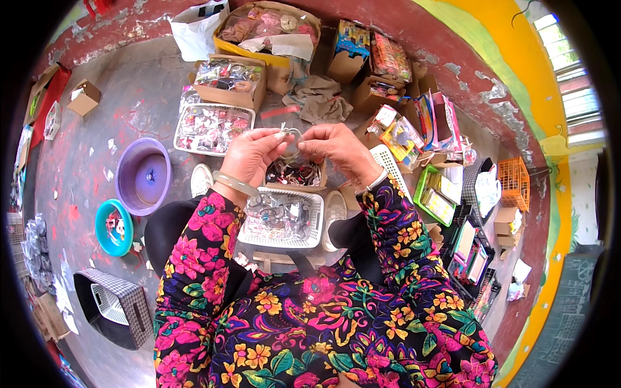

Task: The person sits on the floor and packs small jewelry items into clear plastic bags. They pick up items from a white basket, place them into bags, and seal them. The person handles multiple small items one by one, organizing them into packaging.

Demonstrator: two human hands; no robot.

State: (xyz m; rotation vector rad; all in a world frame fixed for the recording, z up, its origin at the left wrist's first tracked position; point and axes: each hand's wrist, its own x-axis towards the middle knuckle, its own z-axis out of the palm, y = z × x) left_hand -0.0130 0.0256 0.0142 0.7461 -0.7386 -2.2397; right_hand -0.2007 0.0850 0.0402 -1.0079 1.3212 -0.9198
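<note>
Both of my hands are raised over the boxes in front of me, fingertips pinched close together. My left hand [251, 155] grips one side of a thin pale loop [291, 132] that looks like a hair tie. The other side of it is pinched by my right hand [339, 150]. Just below them is a cardboard box [315, 188] of small dark and coloured pieces, partly hidden by my hands. Nearer my body, a white plastic basket [316, 223] holds several small clear packets with dark items.
Farther off stand another white basket [253, 119] of packets and a filled cardboard box [254, 97]. To the left are a purple basin [164, 169] and a teal basin [100, 227]. A green basket [426, 178] and an orange crate [515, 183] stand right.
</note>
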